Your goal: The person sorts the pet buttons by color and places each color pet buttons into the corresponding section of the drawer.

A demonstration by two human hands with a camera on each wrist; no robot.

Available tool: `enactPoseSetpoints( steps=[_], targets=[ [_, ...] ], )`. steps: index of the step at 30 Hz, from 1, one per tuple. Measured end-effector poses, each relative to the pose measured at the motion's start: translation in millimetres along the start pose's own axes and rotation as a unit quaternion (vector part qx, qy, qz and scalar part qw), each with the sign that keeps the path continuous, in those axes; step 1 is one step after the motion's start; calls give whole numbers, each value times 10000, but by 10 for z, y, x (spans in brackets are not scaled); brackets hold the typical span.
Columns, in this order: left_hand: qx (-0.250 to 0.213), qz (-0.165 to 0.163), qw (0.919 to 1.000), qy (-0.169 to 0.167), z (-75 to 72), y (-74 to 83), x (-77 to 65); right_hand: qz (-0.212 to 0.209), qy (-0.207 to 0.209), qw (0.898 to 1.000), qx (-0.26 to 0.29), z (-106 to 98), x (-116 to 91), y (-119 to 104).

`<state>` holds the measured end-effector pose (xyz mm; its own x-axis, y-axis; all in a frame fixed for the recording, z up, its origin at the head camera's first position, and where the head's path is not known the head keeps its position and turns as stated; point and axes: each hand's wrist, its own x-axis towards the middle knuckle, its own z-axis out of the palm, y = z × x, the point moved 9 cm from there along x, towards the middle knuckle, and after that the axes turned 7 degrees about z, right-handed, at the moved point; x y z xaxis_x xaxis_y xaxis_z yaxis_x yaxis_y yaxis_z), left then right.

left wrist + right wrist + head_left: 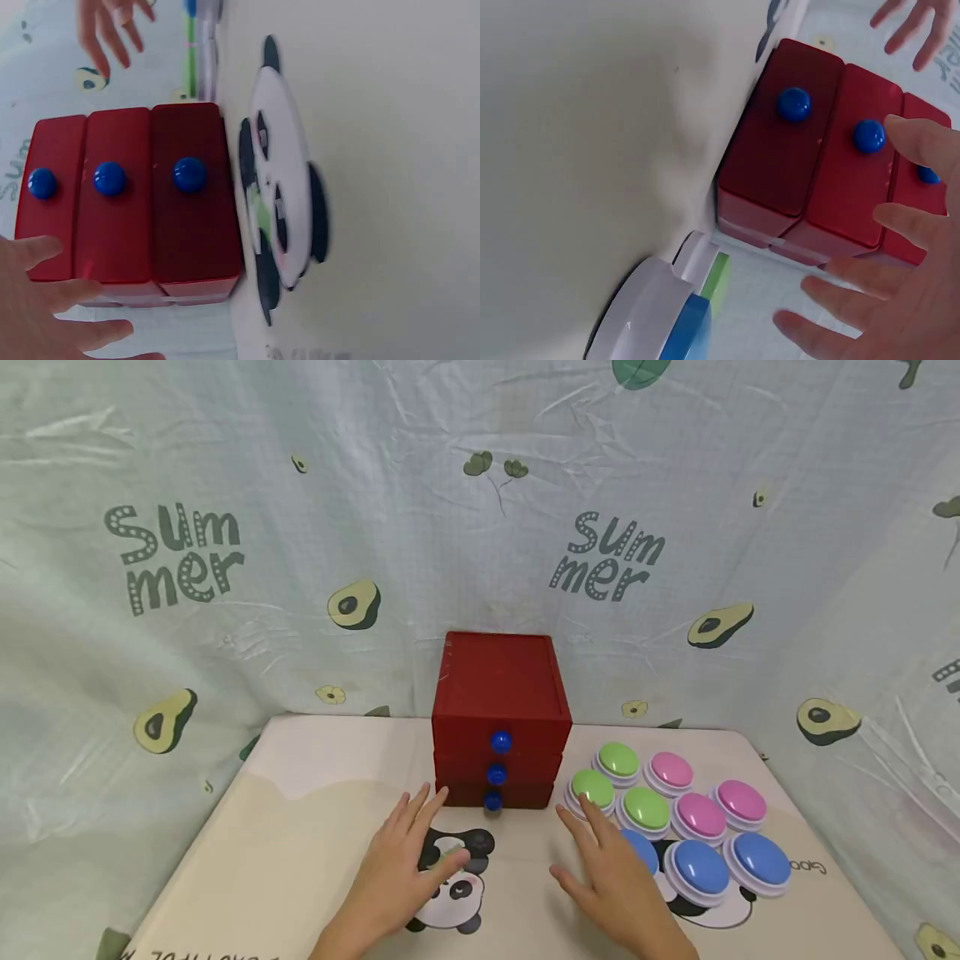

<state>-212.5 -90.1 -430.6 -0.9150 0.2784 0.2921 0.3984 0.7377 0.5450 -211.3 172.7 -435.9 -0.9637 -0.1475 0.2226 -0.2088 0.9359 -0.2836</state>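
Red drawer box (501, 677) with three blue knobs (497, 775), standing near the middle of the tabletop's (262, 843) far edge; its drawers appear pushed in. The left hand (397, 868) and right hand (611, 877) hang in front of it, fingers spread wide, holding nothing. Toward the tabletop's right edge lie green buttons (647, 808), pink buttons (701, 816) and blue buttons (701, 867). Likely faults: the knobs, round and glossy, may slip from a loose pinch; a drawer pulled while the box is unbraced may drag the whole box toward the near edge; a push may drive it back into the hanging cloth (420, 543). The right hand, if lowered carelessly, may press or shove the nearest buttons.
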Motion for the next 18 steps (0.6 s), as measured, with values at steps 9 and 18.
enactPoseSetpoints(
  steps=[9, 18],
  targets=[
    [-1582, 70, 9861, 508, -294, -96, 236, 183, -163, 9948, 986, -155, 147, 68],
    [-3258, -372, 9390, 1035, -454, -393, 633, -306, 478, 9853, 1611, -332, 324, -47]
  ],
)
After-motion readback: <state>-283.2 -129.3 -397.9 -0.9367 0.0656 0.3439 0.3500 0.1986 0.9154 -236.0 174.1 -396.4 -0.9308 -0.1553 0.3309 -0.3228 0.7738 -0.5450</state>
